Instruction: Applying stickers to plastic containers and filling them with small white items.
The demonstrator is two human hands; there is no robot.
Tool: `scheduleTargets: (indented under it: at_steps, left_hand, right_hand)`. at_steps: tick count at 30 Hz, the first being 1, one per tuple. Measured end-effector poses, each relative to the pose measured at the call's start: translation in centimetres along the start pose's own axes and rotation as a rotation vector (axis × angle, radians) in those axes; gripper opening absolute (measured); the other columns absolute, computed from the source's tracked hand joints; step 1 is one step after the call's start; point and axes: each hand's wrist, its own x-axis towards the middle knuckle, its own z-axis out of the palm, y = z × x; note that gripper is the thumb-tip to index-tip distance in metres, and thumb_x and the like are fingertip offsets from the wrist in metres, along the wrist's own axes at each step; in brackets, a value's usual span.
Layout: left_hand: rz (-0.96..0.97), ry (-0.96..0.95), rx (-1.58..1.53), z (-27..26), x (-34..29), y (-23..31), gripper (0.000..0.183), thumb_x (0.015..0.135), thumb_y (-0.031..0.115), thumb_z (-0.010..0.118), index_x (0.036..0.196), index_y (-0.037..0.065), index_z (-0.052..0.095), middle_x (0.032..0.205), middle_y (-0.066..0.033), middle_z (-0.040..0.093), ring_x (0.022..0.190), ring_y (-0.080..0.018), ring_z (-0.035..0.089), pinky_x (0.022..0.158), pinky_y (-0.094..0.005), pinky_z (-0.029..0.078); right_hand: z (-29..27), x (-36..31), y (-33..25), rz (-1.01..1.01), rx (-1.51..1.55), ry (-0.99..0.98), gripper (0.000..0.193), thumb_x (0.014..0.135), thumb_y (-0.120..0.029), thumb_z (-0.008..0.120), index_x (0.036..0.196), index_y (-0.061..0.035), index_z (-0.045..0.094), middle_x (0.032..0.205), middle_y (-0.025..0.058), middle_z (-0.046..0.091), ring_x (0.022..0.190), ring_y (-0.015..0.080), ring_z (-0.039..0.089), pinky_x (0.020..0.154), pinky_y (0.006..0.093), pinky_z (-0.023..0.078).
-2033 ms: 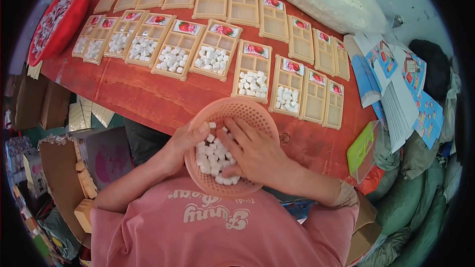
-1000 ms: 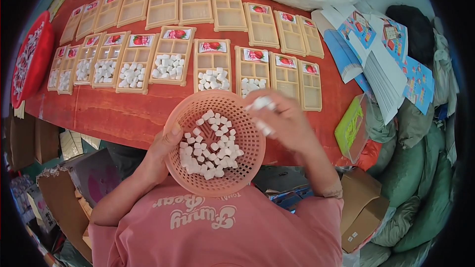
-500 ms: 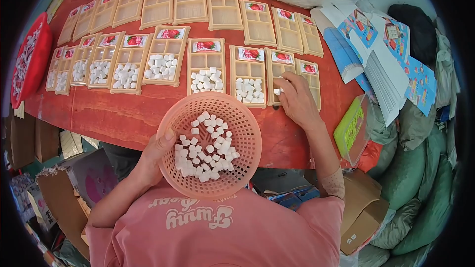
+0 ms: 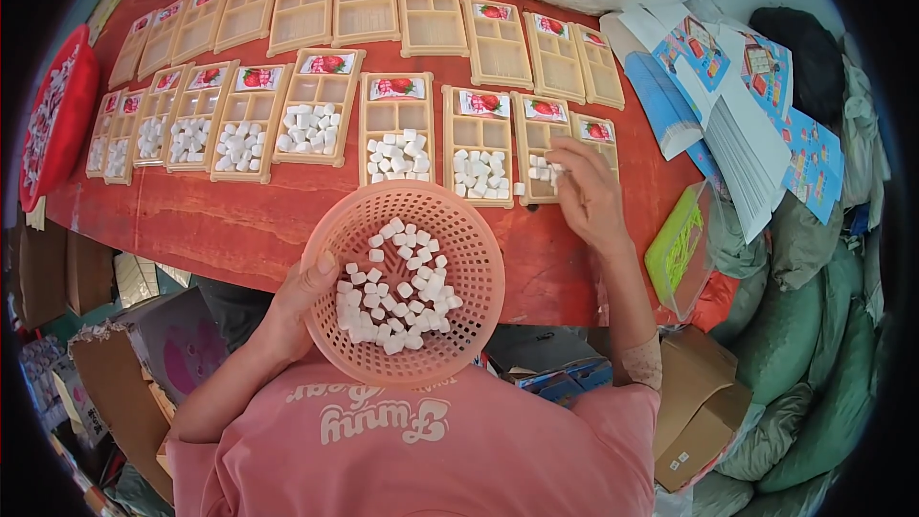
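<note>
Right now, left hand (image 4: 304, 302) grip clasping basket (image 4: 407, 282) rim, right hand (image 4: 586, 193) loosely open over upright-lying tray (image 4: 538, 146).

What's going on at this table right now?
A person holds a pink basket of small white cubes by its rim with the left hand. The right hand is over a tan tray on the red table, with cubes under the fingers. Front trays to its left hold cubes; the back row is empty.

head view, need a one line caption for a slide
Left hand holds a basket of white cubes while right hand drops cubes into a tray.
</note>
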Motion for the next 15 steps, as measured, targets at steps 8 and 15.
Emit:
scheduleTargets:
  at_steps: [8,15]
  left_hand:
    - [-0.004,-0.002,-0.004,-0.1,0.1,-0.2,0.066,0.086,0.048,0.049,0.130,0.001,0.035,0.123,-0.0115,0.047,0.111,-0.0191,0.048,0.094,-0.0336,0.039]
    - [-0.020,-0.001,-0.018,-0.3,-0.1,0.0,0.066,0.086,0.048,0.049,0.130,0.001,0.034,0.124,-0.0116,0.047,0.111,-0.0195,0.048,0.094,-0.0341,0.039]
  right_hand:
    - [0.5,1.1,-3.4,-0.109,-0.100,-0.087,0.013,0.067,-0.006,0.066,0.079,-0.0055,0.060,0.095,0.0074,0.055,0.086,0.0258,0.053,0.074,0.0368,0.042]
    - [1.3,0.7,-3.6,-0.075,-0.191,-0.022,0.013,0.067,-0.005,0.065,0.078,-0.0050,0.060,0.096,0.0077,0.054,0.082,0.0250,0.052,0.073,0.0363,0.042]
